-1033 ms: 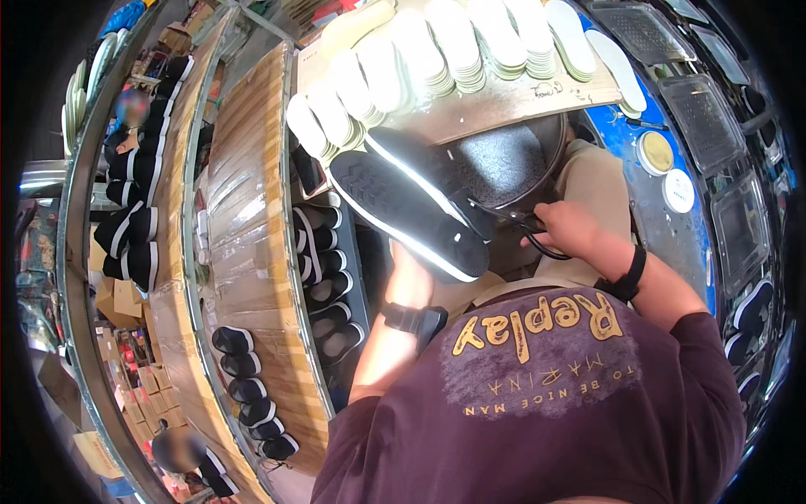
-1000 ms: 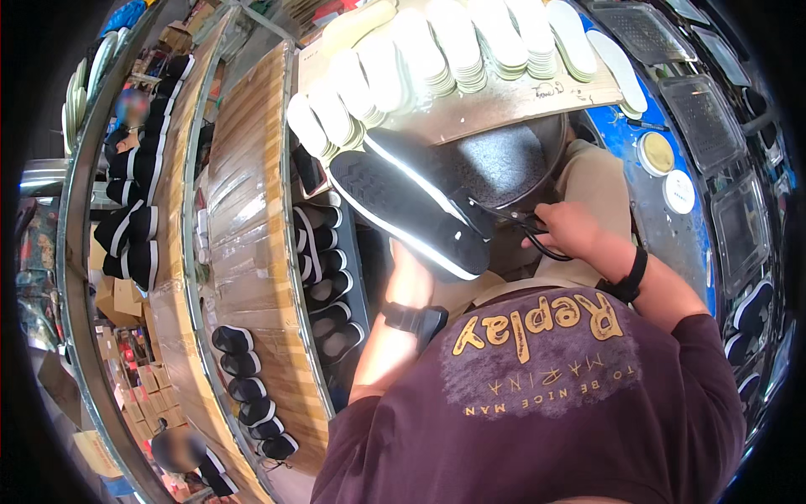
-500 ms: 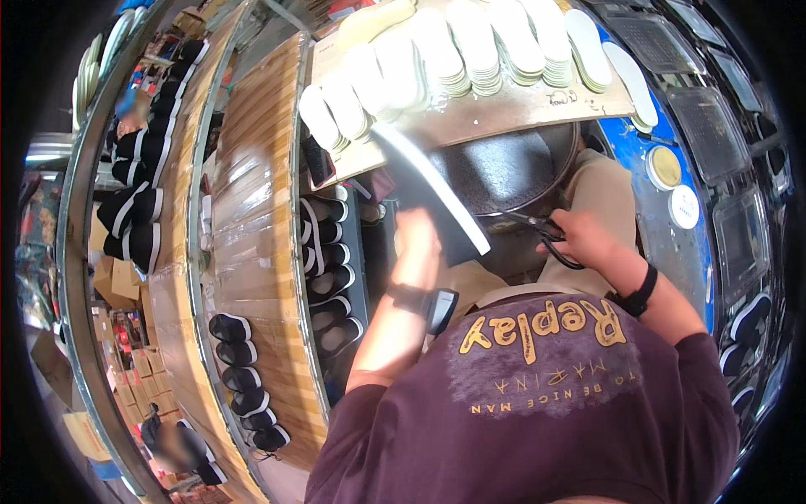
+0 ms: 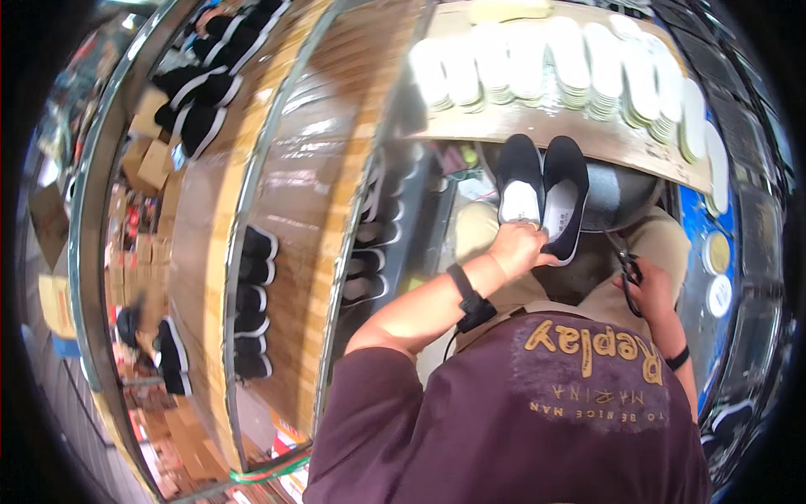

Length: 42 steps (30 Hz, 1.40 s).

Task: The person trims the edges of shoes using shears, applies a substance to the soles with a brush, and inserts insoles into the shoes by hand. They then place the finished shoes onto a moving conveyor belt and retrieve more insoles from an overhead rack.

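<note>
My left hand (image 4: 516, 250) is closed round the heel ends of a pair of black slip-on shoes (image 4: 566, 168). They are held side by side, toes pointing away from me, with their openings up; a white insole (image 4: 520, 200) shows in the left one. Lower and to the right, my right hand (image 4: 656, 292) grips the black handles of a pair of scissors (image 4: 631, 277). The scissor blades point up and left, apart from the shoes. Behind the shoes, a dark round surface (image 4: 611, 200) is partly covered.
Beyond the shoes, a board (image 4: 504, 126) carries several stacks of pale insoles (image 4: 571, 63). On the left stands a rack with cardboard-covered shelves (image 4: 311, 160) and rows of black shoes (image 4: 254, 302). A blue bench (image 4: 697, 227) at the right holds round tins (image 4: 716, 252).
The shoes have turned from a blurred, sole-edge view to openings up. My view has swung left, so the board and both hands appear farther right. The scissors remain in my right hand.
</note>
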Tool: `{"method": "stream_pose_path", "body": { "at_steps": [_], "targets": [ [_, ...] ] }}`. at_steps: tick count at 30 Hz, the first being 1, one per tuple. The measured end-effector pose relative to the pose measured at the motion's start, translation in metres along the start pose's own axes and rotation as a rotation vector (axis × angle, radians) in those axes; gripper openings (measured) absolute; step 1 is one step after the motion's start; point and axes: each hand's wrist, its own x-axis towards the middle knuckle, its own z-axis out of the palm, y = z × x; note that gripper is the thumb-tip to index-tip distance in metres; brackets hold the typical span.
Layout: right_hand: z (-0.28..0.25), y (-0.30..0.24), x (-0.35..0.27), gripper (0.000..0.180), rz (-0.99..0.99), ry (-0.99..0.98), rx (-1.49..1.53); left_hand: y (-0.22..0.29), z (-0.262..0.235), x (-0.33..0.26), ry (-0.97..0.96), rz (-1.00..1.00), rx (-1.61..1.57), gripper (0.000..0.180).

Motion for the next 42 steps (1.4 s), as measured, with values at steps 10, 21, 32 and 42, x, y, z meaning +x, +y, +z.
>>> {"method": "stream_pose_path", "body": {
  "at_steps": [10,21,32,42],
  "targets": [
    [0.008,0.001,0.006,0.045,-0.044,0.029,-0.064,-0.216,-0.225,-0.154,0.225,-0.968,0.749,0.038],
    [-0.006,0.027,-0.017,0.040,0.081,0.070,-0.152,-0.226,-0.160,-0.080,0.058,-0.828,0.271,0.031],
    [-0.105,0.205,-0.146,0.010,0.806,0.535,-0.379,-0.057,0.070,0.025,-0.147,-0.159,-0.027,0.040],
    [-0.146,0.283,-0.359,0.037,1.609,0.407,-0.410,-0.024,0.092,0.018,-0.140,-0.180,0.176,0.058]
  ]
}}
